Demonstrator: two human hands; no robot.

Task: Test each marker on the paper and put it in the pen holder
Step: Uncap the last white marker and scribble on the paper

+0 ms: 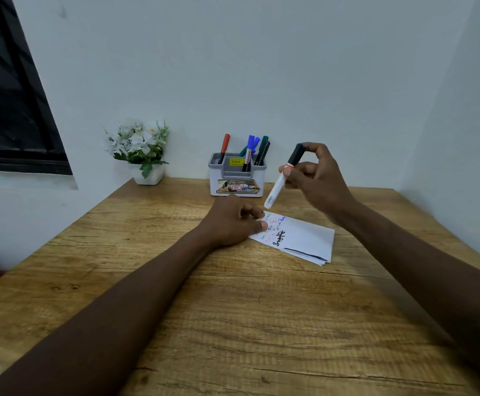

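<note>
Head view, largest first: takes in the wooden table [233,324], then the scribbled paper [304,238] lying flat near its middle, then the pen holder [237,178] standing at the far edge, other markers [250,150] already inside. Steadies the paper's left end with the left hand [230,224], fingers loosely bent, gripping nothing; pinches the black-capped marker [278,184] in the right hand [315,175], just above the paper's far corner, long axis slanting cap-up, tail down-left. Reads as the drop-off step; places the holder just beyond and left of the right hand, the nearer one.
</note>
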